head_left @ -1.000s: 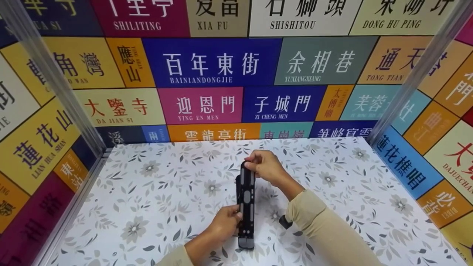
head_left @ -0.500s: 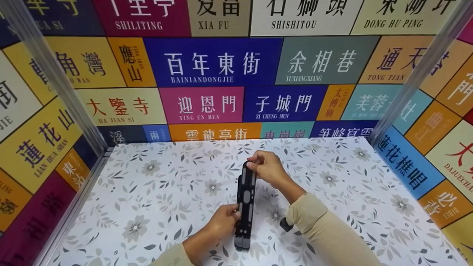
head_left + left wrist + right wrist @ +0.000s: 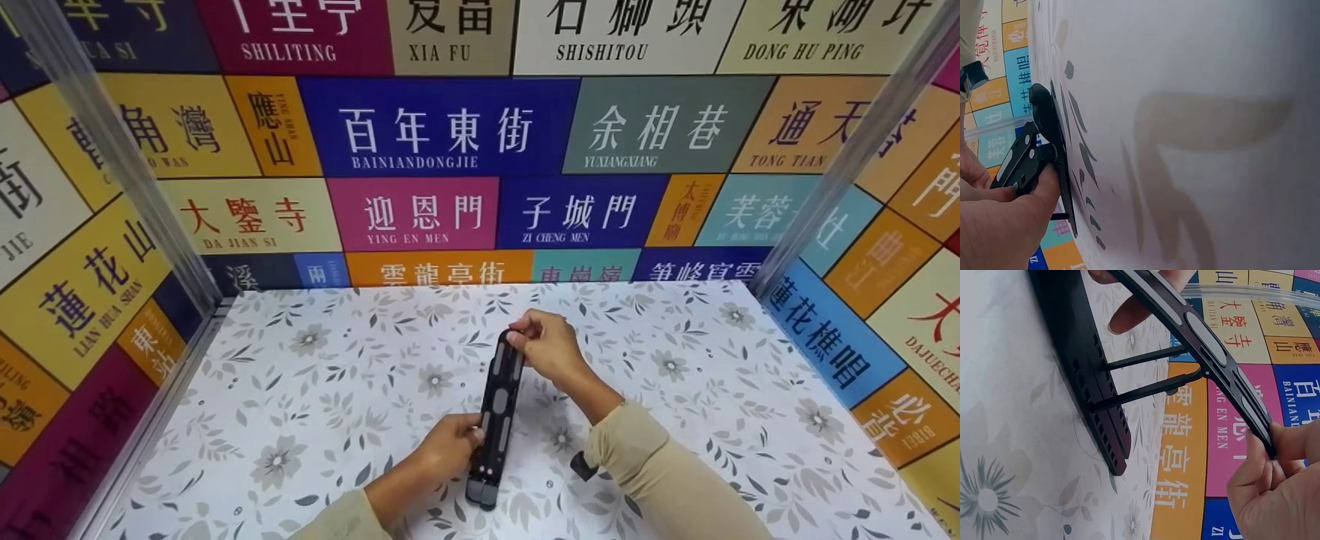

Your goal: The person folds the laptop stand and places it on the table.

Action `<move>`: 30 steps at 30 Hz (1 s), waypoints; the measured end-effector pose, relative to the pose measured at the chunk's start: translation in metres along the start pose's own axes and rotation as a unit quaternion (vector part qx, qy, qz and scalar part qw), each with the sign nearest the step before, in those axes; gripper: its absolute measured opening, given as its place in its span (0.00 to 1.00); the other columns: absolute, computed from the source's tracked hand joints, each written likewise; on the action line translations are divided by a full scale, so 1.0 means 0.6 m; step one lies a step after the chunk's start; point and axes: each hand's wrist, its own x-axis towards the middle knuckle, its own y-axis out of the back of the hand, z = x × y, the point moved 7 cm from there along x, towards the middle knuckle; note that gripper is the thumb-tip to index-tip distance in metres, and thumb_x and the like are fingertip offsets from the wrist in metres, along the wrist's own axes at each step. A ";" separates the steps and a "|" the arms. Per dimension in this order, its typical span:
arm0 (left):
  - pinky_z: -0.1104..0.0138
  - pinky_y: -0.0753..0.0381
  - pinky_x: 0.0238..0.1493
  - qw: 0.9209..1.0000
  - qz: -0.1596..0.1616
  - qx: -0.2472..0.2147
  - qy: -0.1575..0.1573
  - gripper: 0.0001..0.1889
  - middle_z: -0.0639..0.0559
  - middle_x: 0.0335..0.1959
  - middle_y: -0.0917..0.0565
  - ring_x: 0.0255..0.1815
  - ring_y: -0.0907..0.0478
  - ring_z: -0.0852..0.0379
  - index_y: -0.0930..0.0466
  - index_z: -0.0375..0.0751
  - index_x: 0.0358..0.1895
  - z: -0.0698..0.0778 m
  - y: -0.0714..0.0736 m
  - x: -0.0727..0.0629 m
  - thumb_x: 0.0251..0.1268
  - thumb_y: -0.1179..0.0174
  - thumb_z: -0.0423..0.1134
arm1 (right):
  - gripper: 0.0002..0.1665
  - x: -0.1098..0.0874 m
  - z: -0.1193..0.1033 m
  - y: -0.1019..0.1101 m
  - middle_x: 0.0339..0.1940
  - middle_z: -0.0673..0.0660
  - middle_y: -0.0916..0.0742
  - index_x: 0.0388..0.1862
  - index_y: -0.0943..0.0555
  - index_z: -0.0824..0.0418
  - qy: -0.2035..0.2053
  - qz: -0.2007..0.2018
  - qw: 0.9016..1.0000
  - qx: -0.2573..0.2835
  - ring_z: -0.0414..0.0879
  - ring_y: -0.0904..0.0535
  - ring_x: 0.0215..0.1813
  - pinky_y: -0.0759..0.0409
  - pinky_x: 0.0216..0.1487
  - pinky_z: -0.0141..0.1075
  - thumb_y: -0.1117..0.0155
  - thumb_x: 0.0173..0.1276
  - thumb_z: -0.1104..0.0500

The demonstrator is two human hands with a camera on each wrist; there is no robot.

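Observation:
A black folding laptop stand (image 3: 498, 409) with grey pads stands in the middle of the table in the head view. My right hand (image 3: 551, 346) pinches the far tip of its upper arm between thumb and fingers. Lower down, my left hand (image 3: 448, 448) grips the left side close to the hinged near end. In the right wrist view the padded arm (image 3: 1203, 337) is raised from the slotted base (image 3: 1086, 382), with thin struts (image 3: 1148, 391) spanning the gap. The left wrist view shows my left thumb and fingers around the hinge part (image 3: 1039, 157); the palm side is hidden.
A white tablecloth (image 3: 300, 420) with grey flowers and leaves covers the table. Colourful panels (image 3: 435, 127) with place names form walls at the back and sides. Metal posts (image 3: 161, 217) stand at the corners. A small black piece (image 3: 582, 465) sits at the right sleeve.
The laptop stand has turned slightly: its near end has shifted left and its far tip a little right. Both hands keep their hold and move with it.

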 end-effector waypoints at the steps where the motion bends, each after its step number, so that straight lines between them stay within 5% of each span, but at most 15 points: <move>1: 0.62 0.14 0.40 1.000 -0.006 -0.003 0.002 0.18 0.43 0.39 0.13 0.36 0.16 0.55 0.22 0.31 0.63 -0.001 0.001 0.001 0.78 0.54 0.28 | 0.03 -0.001 0.000 0.000 0.28 0.56 0.16 0.40 0.15 0.64 0.003 0.003 1.000 -0.001 0.45 0.16 0.31 0.12 0.32 0.38 0.31 0.69 0.65; 9: 0.61 0.12 0.44 0.999 -0.044 -0.028 0.015 0.18 0.43 0.41 0.12 0.39 0.13 0.54 0.23 0.31 0.65 -0.004 0.009 0.004 0.79 0.55 0.28 | 0.01 -0.009 -0.001 0.004 0.27 0.54 0.18 0.37 0.16 0.62 0.019 0.033 0.999 -0.006 0.44 0.18 0.28 0.13 0.29 0.38 0.31 0.68 0.66; 20: 0.61 0.13 0.48 0.999 -0.046 -0.003 0.028 0.20 0.45 0.42 0.13 0.41 0.13 0.53 0.25 0.33 0.68 -0.005 0.028 0.005 0.79 0.55 0.29 | 0.04 -0.020 -0.006 0.005 0.26 0.53 0.17 0.37 0.15 0.62 0.055 0.081 0.993 -0.062 0.41 0.23 0.24 0.19 0.26 0.34 0.29 0.67 0.62; 30: 0.64 0.15 0.50 0.998 -0.063 0.019 -0.006 0.19 0.44 0.42 0.11 0.41 0.15 0.57 0.23 0.34 0.67 -0.003 0.039 0.007 0.79 0.54 0.30 | 0.04 -0.029 -0.006 0.005 0.27 0.52 0.16 0.38 0.15 0.60 0.071 0.109 0.987 -0.098 0.42 0.24 0.26 0.27 0.32 0.37 0.30 0.67 0.61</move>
